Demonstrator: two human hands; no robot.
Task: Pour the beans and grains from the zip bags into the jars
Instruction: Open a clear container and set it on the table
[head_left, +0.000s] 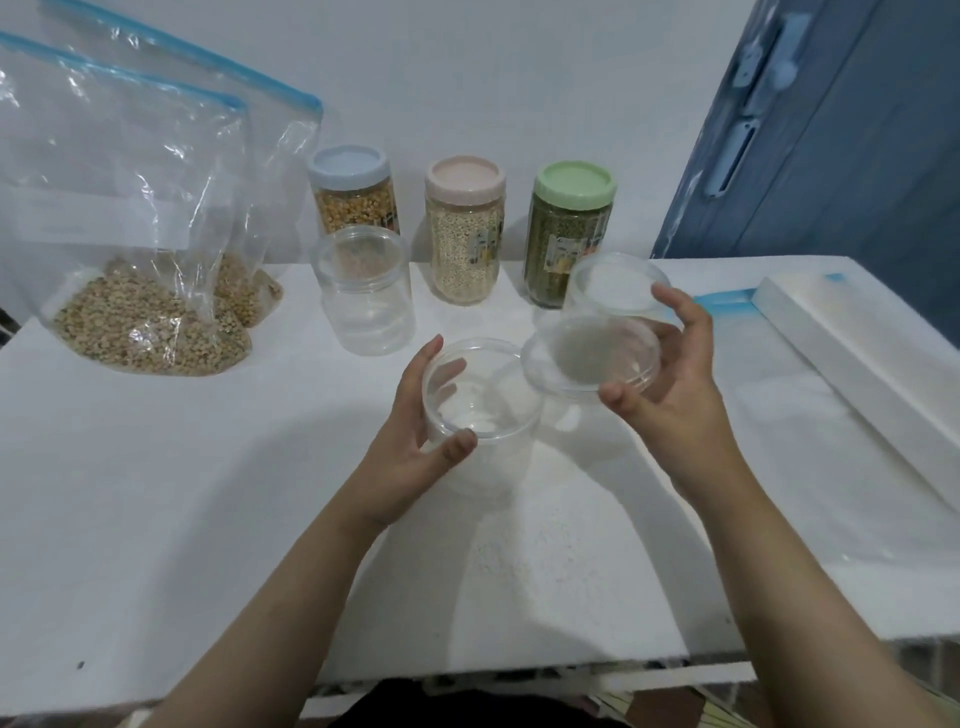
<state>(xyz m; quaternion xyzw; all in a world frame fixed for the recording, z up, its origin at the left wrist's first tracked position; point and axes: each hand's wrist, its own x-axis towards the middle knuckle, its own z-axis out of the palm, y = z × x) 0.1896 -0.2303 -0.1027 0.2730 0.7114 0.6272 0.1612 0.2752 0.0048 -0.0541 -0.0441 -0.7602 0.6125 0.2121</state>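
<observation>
- Head view: the left hand (415, 457) has its fingers (457, 447) curled round an open clear jar (480, 410), which stands upright on the white table (156, 493), mouth up.
- The right hand (670, 395) pinches a clear lid (589, 356), held tilted just right of the jar's mouth.
- Two zip bags (130, 218) of beans lean at far left, openings up.
- A lidded clear jar (363, 291) stands beside them.
- Three filled jars (465, 234) line the far edge.
</observation>
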